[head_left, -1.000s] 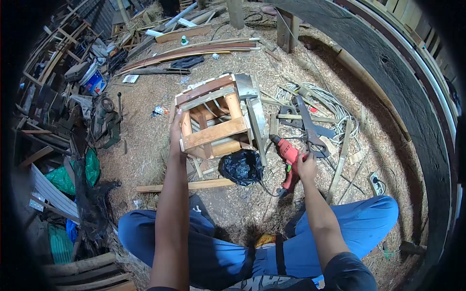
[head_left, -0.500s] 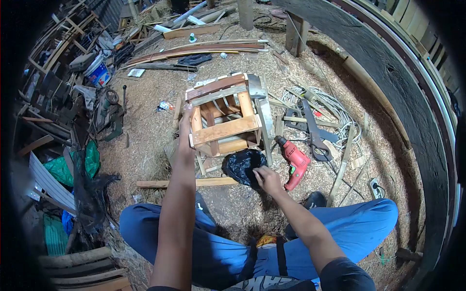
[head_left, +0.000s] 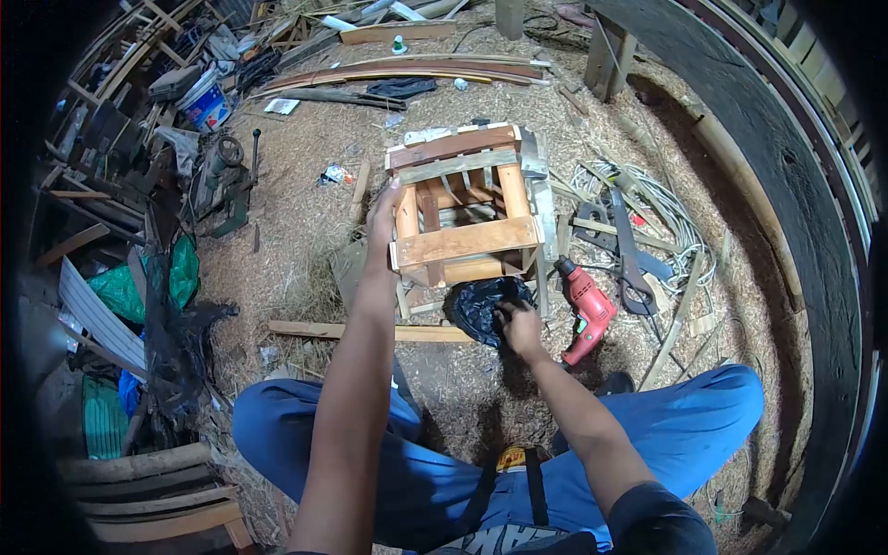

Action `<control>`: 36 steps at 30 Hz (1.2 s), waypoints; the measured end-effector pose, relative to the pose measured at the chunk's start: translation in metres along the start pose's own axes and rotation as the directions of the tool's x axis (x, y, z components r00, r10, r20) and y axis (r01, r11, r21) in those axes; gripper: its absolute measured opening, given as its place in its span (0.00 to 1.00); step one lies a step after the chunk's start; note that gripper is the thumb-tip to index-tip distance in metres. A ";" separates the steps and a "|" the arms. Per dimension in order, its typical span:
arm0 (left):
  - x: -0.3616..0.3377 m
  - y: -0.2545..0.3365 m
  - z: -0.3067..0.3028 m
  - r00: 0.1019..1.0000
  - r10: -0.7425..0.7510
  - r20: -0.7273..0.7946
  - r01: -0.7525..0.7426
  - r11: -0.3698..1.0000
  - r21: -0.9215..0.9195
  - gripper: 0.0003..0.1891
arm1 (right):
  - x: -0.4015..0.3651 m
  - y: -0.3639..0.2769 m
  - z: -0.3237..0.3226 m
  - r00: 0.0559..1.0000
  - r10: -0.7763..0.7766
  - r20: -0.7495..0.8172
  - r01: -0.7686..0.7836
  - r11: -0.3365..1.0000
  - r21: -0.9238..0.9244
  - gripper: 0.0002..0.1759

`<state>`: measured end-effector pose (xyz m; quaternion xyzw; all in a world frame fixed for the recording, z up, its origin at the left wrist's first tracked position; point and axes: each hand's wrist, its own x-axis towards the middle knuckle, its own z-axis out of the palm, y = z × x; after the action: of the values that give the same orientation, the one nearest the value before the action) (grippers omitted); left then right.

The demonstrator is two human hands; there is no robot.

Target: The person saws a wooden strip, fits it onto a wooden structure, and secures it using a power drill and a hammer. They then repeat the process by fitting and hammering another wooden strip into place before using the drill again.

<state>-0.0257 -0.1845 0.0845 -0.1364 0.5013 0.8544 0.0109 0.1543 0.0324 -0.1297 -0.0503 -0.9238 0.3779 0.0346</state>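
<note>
A small slatted wooden crate sits on the ground before me, its open side facing up. My left hand grips the crate's left side, with the thumb near its upper corner. Just below the crate lies a black plastic bag with its mouth open. My right hand is at the bag's right side, fingers curled together at the opening. What those fingers hold, if anything, is hidden. A red power drill lies to the right of my right hand.
A handsaw and a coil of pale cable lie right of the crate. A wooden strip lies left of the bag. Long boards lie farther off. A thick dark beam runs along the right. Wood shavings cover the ground.
The view has shifted, so the scene sits farther right and a little higher. My right hand has moved in closer to the bag's opening. The left hand stays on the crate.
</note>
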 end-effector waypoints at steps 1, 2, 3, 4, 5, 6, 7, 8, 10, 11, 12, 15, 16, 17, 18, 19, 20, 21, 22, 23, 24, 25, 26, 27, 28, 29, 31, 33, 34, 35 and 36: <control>0.001 -0.001 -0.003 0.998 -0.022 0.051 0.023 1.000 -0.003 0.19 | 0.002 0.003 0.004 1.000 -0.004 -0.018 0.004 1.000 -0.022 0.10; 0.002 -0.002 -0.006 0.994 -0.045 0.103 0.046 0.999 -0.006 0.19 | 0.003 0.006 0.007 0.999 -0.009 -0.037 0.007 0.999 -0.045 0.10; 0.008 -0.003 -0.007 0.990 -0.039 0.138 0.044 0.999 -0.033 0.19 | 0.004 0.003 0.007 0.999 0.028 -0.019 -0.029 0.998 -0.061 0.10; 0.010 -0.005 -0.011 0.990 -0.039 0.132 0.044 0.998 -0.033 0.19 | 0.004 0.000 0.007 1.000 0.027 -0.013 -0.028 0.998 -0.061 0.10; 0.011 -0.007 -0.014 0.989 -0.023 0.149 0.025 1.000 -0.017 0.19 | 0.004 -0.003 0.006 0.999 0.022 -0.025 -0.024 0.993 -0.114 0.10; 0.009 -0.006 -0.012 0.986 -0.006 0.166 0.006 1.000 0.000 0.19 | 0.005 -0.007 0.006 0.999 0.015 -0.038 -0.021 0.986 -0.166 0.10; 0.008 -0.005 -0.008 0.989 -0.002 0.148 0.007 0.999 -0.031 0.18 | 0.006 -0.010 0.005 0.999 0.013 -0.033 -0.018 0.986 -0.164 0.10; 0.005 -0.003 -0.006 0.990 -0.002 0.144 0.006 1.000 -0.030 0.18 | 0.005 -0.013 0.003 0.999 0.039 -0.022 -0.042 0.985 -0.168 0.12; 0.002 -0.001 -0.004 0.996 0.018 0.088 -0.019 1.000 0.012 0.18 | 0.005 -0.012 0.004 0.998 0.067 -0.008 -0.068 0.983 -0.172 0.13; 0.000 0.000 -0.002 0.996 0.017 0.087 -0.018 1.000 0.013 0.18 | 0.007 -0.010 0.003 1.000 0.019 0.016 -0.016 0.990 -0.143 0.15; 0.001 0.000 -0.002 0.996 0.003 0.093 -0.003 1.000 -0.006 0.18 | 0.007 -0.005 0.005 0.999 -0.030 0.038 0.035 0.993 -0.111 0.16; 0.002 0.000 -0.003 0.994 -0.021 0.111 0.022 1.000 -0.010 0.18 | 0.009 -0.004 0.012 0.974 -0.195 -0.114 0.162 0.955 -0.247 0.07; 0.002 0.001 -0.005 0.992 -0.033 0.121 0.033 0.999 0.004 0.18 | 0.009 -0.007 0.008 0.974 -0.195 -0.116 0.162 0.955 -0.247 0.07; 0.002 0.000 -0.006 0.992 -0.032 0.124 0.032 0.999 0.004 0.18 | 0.008 -0.010 0.003 0.987 -0.154 -0.041 0.139 0.957 -0.256 0.08; 0.002 0.001 -0.006 0.991 -0.072 0.116 0.071 0.997 0.010 0.18 | 0.007 -0.011 0.001 0.993 -0.111 0.033 0.116 0.956 -0.268 0.13; 0.001 0.001 -0.006 0.988 -0.112 0.108 0.111 0.994 0.016 0.18 | 0.007 -0.009 0.002 0.993 -0.111 0.029 0.115 0.957 -0.268 0.13; 0.002 0.002 -0.006 0.987 -0.111 0.112 0.110 0.994 0.017 0.18 | 0.008 -0.009 0.002 0.995 -0.096 -0.032 0.089 0.979 -0.183 0.11; 0.004 0.000 -0.008 0.987 -0.088 0.131 0.088 0.996 0.007 0.19 | 0.007 -0.007 0.004 0.993 -0.077 -0.092 0.068 0.993 -0.096 0.08; 0.006 -0.002 -0.009 0.987 -0.064 0.150 0.066 0.998 -0.005 0.19 | 0.007 -0.004 0.005 0.992 -0.078 -0.097 0.069 0.993 -0.096 0.08; 0.008 -0.005 -0.009 0.986 -0.062 0.153 0.064 0.998 -0.006 0.19 | 0.006 -0.002 0.006 0.995 -0.029 -0.093 0.033 0.998 0.049 0.06; 0.011 -0.007 -0.009 0.988 -0.060 0.144 0.066 0.997 -0.037 0.20 | 0.005 0.000 0.005 0.996 0.018 -0.083 -0.002 0.981 0.192 0.05; 0.013 -0.009 -0.009 0.989 -0.058 0.135 0.067 0.995 -0.069 0.20 | 0.005 0.000 0.005 0.996 0.015 -0.086 0.002 0.982 0.190 0.05; 0.014 -0.010 -0.011 0.989 -0.054 0.138 0.064 0.995 -0.073 0.20 | 0.006 0.001 0.006 0.995 0.046 -0.091 -0.016 0.954 0.299 0.05; 0.014 -0.009 -0.013 0.991 -0.040 0.125 0.046 0.998 -0.046 0.21 | 0.006 -0.001 0.005 0.993 0.076 -0.092 -0.033 0.914 0.405 0.06; 0.015 -0.009 -0.014 0.993 -0.025 0.113 0.027 0.999 -0.018 0.21 | 0.006 -0.002 0.004 0.993 0.073 -0.096 -0.028 0.915 0.402 0.06; 0.016 -0.010 -0.015 0.993 -0.021 0.116 0.024 0.999 -0.022 0.21 | 0.005 -0.003 0.003 0.988 0.110 -0.108 -0.051 0.895 0.444 0.06; 0.015 -0.010 -0.013 0.998 -0.005 0.059 0.005 1.000 -0.001 0.25 | 0.003 -0.011 -0.002 0.982 0.143 -0.125 -0.067 0.874 0.481 0.07; 0.017 -0.009 -0.013 0.998 -0.002 0.068 0.002 1.000 -0.004 0.26 | -0.001 -0.020 -0.009 0.971 0.229 -0.070 -0.138 0.774 0.618 0.08; 0.018 -0.009 -0.013 0.997 -0.003 0.071 0.003 1.000 -0.003 0.27 | -0.003 -0.025 -0.013 0.971 0.225 -0.076 -0.132 0.777 0.616 0.08; 0.019 -0.010 -0.014 0.997 0.001 0.076 0.000 1.000 -0.009 0.27 | -0.005 -0.029 -0.017 0.975 0.208 -0.081 -0.111 0.768 0.630 0.09; 0.014 -0.007 -0.012 0.997 0.012 0.076 -0.014 0.999 0.036 0.28 | -0.006 -0.035 -0.021 0.978 0.189 -0.085 -0.091 0.759 0.645 0.09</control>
<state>-0.0354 -0.1931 0.0693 -0.1004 0.5168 0.8498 0.0269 0.1605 0.0217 -0.0903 -0.1320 -0.7293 0.6655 0.0884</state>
